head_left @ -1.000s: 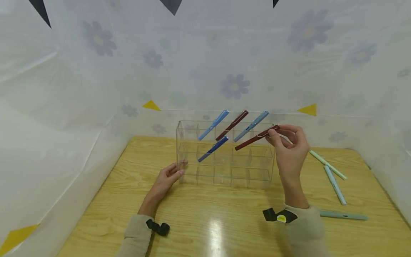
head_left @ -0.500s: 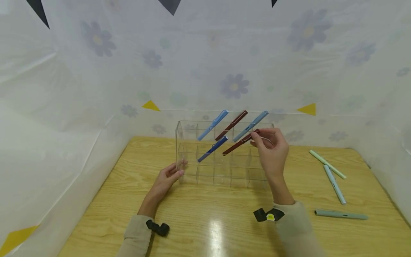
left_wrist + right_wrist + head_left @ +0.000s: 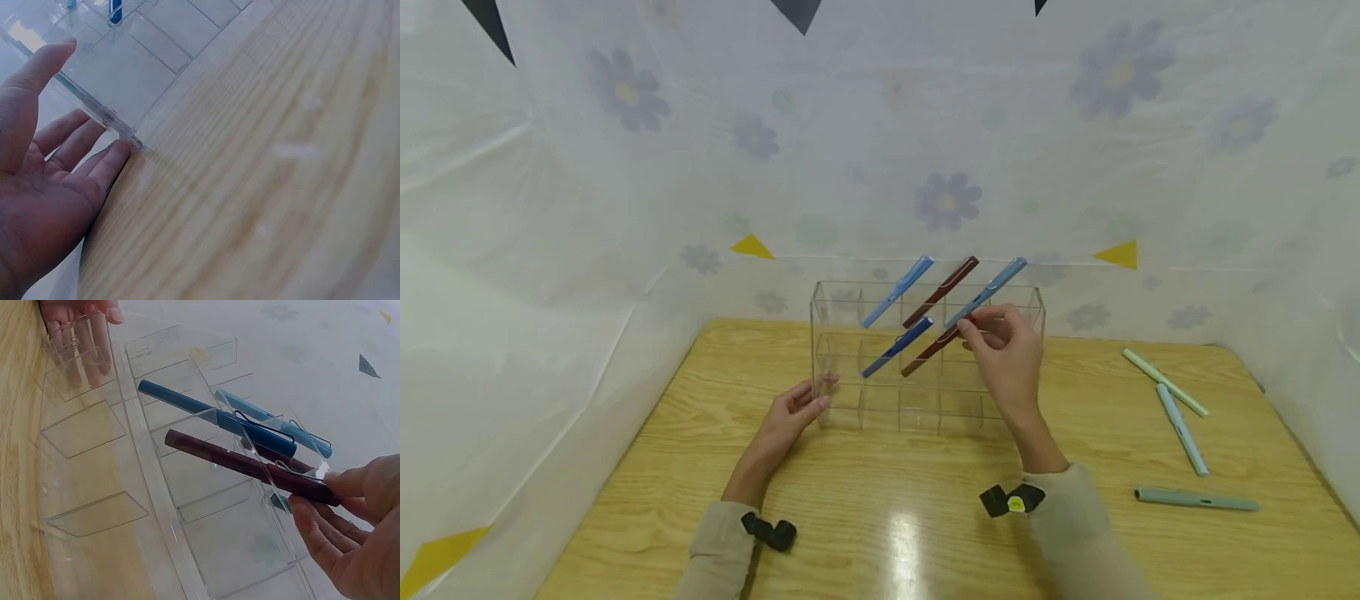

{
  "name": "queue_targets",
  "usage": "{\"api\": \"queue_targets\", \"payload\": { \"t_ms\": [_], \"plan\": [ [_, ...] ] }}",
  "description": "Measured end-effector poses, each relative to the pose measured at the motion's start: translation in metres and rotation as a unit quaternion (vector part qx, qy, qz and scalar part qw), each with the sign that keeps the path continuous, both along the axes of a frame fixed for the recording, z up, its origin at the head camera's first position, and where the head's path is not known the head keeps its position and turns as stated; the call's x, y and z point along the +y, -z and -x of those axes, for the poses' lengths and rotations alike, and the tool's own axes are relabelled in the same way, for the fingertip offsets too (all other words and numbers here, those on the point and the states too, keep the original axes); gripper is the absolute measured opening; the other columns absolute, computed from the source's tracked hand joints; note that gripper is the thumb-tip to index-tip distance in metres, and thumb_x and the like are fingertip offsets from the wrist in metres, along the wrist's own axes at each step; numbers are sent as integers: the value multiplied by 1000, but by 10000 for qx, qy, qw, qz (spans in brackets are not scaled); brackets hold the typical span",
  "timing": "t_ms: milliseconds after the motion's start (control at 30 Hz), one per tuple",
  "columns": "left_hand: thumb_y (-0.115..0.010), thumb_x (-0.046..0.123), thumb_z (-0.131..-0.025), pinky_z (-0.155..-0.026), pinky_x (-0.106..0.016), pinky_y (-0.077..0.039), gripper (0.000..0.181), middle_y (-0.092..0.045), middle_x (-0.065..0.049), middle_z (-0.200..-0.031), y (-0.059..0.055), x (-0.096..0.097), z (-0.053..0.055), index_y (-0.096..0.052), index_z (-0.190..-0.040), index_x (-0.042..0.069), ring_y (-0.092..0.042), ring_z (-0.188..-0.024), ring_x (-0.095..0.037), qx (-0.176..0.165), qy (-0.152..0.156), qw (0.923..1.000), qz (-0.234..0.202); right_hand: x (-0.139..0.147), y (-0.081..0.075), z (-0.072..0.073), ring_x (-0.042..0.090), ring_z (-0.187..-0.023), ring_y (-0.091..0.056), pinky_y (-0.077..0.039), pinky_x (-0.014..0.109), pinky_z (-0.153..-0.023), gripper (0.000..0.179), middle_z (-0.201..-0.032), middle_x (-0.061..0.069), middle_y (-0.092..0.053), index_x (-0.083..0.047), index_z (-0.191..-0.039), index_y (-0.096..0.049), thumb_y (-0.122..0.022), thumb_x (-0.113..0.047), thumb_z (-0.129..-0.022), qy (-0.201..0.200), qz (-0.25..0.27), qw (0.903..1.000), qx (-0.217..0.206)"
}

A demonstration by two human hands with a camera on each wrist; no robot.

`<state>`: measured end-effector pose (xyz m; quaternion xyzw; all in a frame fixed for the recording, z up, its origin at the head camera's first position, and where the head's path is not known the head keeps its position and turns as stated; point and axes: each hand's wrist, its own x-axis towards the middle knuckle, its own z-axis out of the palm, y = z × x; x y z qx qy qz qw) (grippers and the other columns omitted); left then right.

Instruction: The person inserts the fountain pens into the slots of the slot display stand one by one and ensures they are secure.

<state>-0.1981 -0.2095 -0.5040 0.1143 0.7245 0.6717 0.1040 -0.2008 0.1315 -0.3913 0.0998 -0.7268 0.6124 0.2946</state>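
A clear acrylic pen stand with tiered compartments stands on the table. My right hand pinches a dark maroon fountain pen by its clip end, thumb on one side and fingers on the other. This pen slants in the middle tier, just right of a dark blue pen. Light blue, maroon and grey-blue pens lean in the top tier. My left hand touches the stand's lower left side, its fingers fairly straight against the clear panel and thumb apart.
On the table's right lie a pale green pen, a pale blue pen and a grey-green pen. A flowered white sheet hangs behind the wooden table and along its sides.
My right hand has moved left and slightly down with the maroon pen, bringing it beside the dark blue pen in the middle tier. My left hand has stayed at the stand's side.
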Motion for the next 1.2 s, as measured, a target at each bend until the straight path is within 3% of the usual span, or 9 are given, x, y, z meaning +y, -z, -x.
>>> {"api": "queue_targets", "payload": {
  "t_ms": [267,600,867,1200],
  "plan": [
    [-63,28,-105,-107,-34,-45,55,-51,-12,-153,0,0,0,-47,-154,10,-47,-141,-28,-19,-19,10000,-33,-2,1,-2,34,-78,-76,-57,19,-66,16,-96,15,-75,3,-103,-69,-77,-8,-94,256,-519,9983,-7],
    [-64,29,-104,-108,-33,-45,61,-51,-12,-153,-1,2,0,-42,-157,7,-48,-140,-27,-158,-157,9997,38,3,5,-1,26,-75,-75,-49,8,-66,15,-90,13,-77,-1,-102,-68,-77,-10,-94,647,-1166,9911,28],
    [-63,29,-105,-108,-36,-45,58,-51,-12,-152,-1,2,0,-44,-156,8,-49,-139,-28,-143,-96,9999,15,9,7,-6,28,-87,-75,-52,11,-72,26,-99,15,-76,0,-115,-66,-76,-12,-95,478,-1032,9934,-115],
    [-64,30,-104,-109,-38,-44,56,-53,-11,-152,0,2,0,-47,-154,10,-49,-139,-27,-130,-129,9998,17,32,4,-22,18,-93,-71,-54,14,-75,27,-106,11,-75,-3,-121,-67,-75,-12,-96,306,-844,9954,-333]
  ]
}}
